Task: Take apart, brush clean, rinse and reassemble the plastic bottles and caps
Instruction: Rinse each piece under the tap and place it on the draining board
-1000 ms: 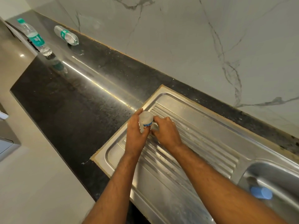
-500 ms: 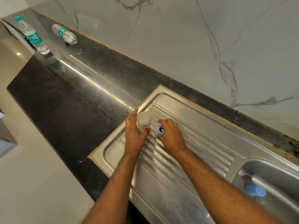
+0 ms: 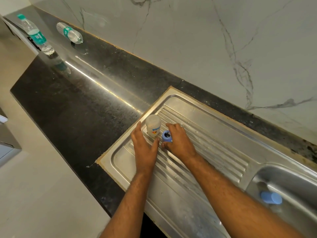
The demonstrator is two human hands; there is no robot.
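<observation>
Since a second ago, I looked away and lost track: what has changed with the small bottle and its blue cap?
The blue ring cap has come off the small bottle; the right hand now holds it beside the bottle. The bottle has been set down upright on the drainboard, and the left hand has opened, fingers barely touching it. Unchanged: two water bottles on the counter, the blue piece in the basin.

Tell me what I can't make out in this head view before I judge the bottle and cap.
- Head view: small bottle mouth and base, facing away.
- Blue cap: far side, covered by right hand.
- Left hand: contact with bottle unclear.
- Blue piece in sink basin: blurred, basin cut by frame edge.
- Bottle label: too small.
</observation>
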